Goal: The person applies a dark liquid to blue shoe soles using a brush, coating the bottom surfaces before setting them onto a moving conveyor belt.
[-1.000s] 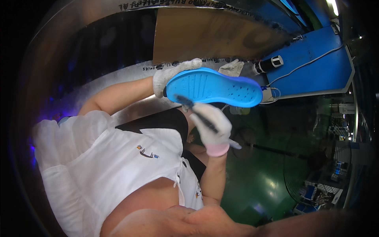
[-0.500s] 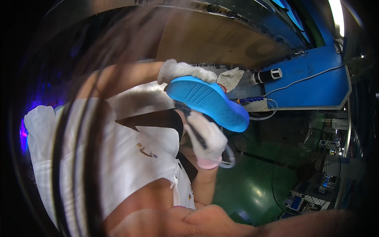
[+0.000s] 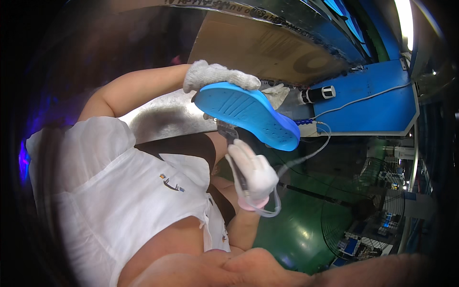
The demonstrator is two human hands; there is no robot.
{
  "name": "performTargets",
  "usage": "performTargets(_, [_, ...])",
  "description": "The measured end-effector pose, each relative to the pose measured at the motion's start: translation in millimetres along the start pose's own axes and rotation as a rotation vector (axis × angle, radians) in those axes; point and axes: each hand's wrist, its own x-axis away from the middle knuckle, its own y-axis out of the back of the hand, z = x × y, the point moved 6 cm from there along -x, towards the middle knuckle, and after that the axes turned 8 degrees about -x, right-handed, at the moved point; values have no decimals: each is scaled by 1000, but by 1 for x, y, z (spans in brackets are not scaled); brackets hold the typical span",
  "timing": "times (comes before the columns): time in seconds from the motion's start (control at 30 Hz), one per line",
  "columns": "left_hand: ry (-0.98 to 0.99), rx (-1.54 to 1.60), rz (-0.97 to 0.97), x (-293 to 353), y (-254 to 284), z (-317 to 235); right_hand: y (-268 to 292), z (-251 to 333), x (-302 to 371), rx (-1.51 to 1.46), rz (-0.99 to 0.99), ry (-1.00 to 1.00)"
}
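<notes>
My left hand [image 3: 217,78], in a greyish knitted glove, grips a blue shoe sole [image 3: 241,110] by its upper side near one end. The sole is tilted, with its grooved and dimpled face showing; its far right end turns purplish. Below it, my right hand [image 3: 256,172], in a white glove with a pink cuff, is closed round a slim dark-handled brush [image 3: 230,133]. The brush's dark, flat head is at the sole's lower edge; whether it touches cannot be made out. A clear tube [image 3: 277,203] loops beside the right wrist.
A shiny metal surface [image 3: 165,117] lies beneath the left arm. Behind the sole are a loose glove [image 3: 276,94], a black-and-white cylinder [image 3: 319,94] and a brown cardboard sheet [image 3: 258,45]. A white cable [image 3: 363,99] crosses a blue panel [image 3: 373,115]. A large fan [image 3: 356,210] stands on the green floor.
My left hand and the sole have shifted a little up and to the left. My right hand has moved slightly down with the brush, and the tube shows more fully.
</notes>
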Motion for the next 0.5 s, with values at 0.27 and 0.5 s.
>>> performTargets(0.27, [276,235,-47,8,-2,-39,23,-11,5,50,-172,97])
performTargets(0.5, [238,336,-127,13,3,-42,32,-10,5,71,-133,72])
